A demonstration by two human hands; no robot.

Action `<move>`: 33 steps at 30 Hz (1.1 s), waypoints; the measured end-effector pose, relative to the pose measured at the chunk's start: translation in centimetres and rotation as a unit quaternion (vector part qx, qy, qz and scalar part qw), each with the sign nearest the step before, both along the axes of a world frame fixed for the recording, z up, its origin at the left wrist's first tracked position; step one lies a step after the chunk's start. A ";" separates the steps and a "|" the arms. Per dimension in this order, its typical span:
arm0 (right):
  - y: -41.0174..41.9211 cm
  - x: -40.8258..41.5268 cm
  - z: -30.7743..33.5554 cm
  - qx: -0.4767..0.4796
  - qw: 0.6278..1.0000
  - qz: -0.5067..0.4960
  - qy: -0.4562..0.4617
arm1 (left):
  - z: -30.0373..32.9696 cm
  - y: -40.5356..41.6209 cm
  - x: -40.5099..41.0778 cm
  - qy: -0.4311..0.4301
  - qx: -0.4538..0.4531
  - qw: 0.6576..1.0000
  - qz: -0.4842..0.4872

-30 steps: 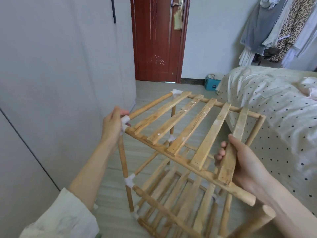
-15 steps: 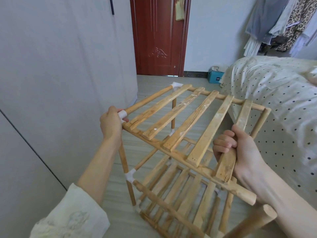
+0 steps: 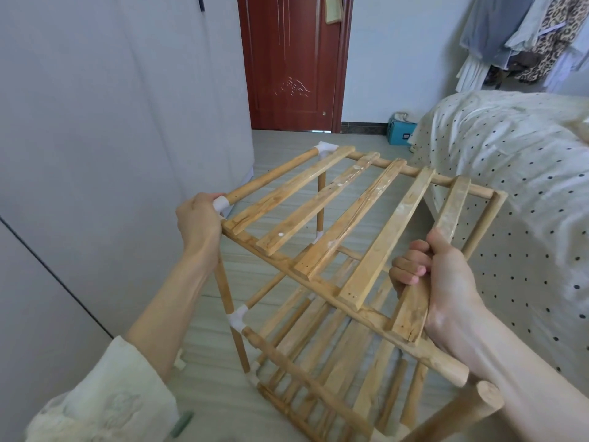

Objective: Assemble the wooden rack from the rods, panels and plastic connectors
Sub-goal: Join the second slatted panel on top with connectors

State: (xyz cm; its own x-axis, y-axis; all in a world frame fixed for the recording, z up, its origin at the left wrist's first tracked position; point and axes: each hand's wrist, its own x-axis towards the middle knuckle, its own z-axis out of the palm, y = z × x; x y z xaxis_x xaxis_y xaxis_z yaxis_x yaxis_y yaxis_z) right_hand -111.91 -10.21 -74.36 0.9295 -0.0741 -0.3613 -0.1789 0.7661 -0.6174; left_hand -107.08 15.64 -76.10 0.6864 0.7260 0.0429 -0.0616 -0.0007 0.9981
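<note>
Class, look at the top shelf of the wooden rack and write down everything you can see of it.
The top shelf is a panel of five pale wooden slats across round rods, tilted. White plastic connectors join its left corners to upright rods; the right corners show bare rod ends. Whitish smears mark the slats. The left hand grips the near left corner; the right hand grips the rightmost slat. More slatted shelves sit below.

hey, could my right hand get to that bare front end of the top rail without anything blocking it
Probably yes. The right hand grips the rightmost slat just above that rail end, which carries no connector, and nothing lies between them.
</note>
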 end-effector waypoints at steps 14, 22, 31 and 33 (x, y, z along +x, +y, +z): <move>-0.1 1.8 0.2 -0.003 0.999 0.039 0.004 | -1.5 0.8 -0.5 -0.007 0.062 0.995 -0.079; 0.1 2.5 0.2 -0.067 0.997 0.025 0.008 | -3.2 -0.4 -3.0 0.057 0.130 0.974 -0.175; 4.6 2.6 1.1 -0.137 0.990 -0.032 0.000 | -0.7 -5.4 -6.1 0.094 0.142 0.934 -0.313; 4.7 2.5 0.8 -0.157 0.987 0.024 -0.011 | -0.7 -5.4 -7.0 0.098 0.159 0.926 -0.328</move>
